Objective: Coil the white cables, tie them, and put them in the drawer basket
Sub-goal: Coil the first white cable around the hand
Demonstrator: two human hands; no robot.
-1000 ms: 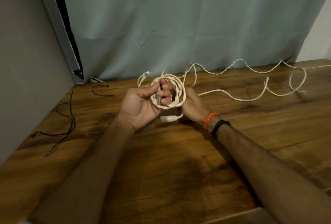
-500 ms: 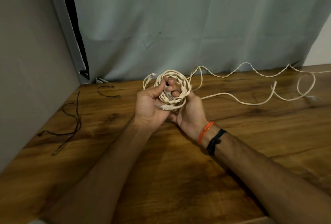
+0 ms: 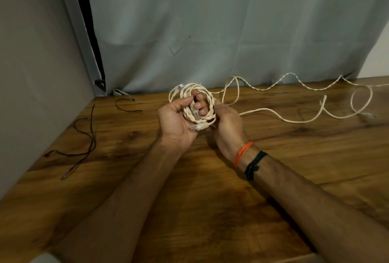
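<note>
Both hands have drawn closer together since 1 second ago, and the plug end that hung below the bundle now lies tucked against the left palm. Left hand [image 3: 174,121] grips the coiled white cable [image 3: 196,102], thumb over the front and fingers curled through the middle of the loops. Right hand [image 3: 228,123] cups the coil from behind; its fingers are hidden, so I cannot tell whether they clasp it. The coil is held just above the wooden table [image 3: 210,189], near its far edge.

A loose white cable [image 3: 294,118] trails from near the coil across the table to the right. If the grip slackens during tying, the stiff loops would likely spring apart, and a tug on the trailing length could drag it into a tangle.

2 thin dark cords [image 3: 84,136] lie at the left. A pale curtain [image 3: 210,31] hangs behind the table, a plain wall [image 3: 31,52] on the left. No drawer basket is in view.
</note>
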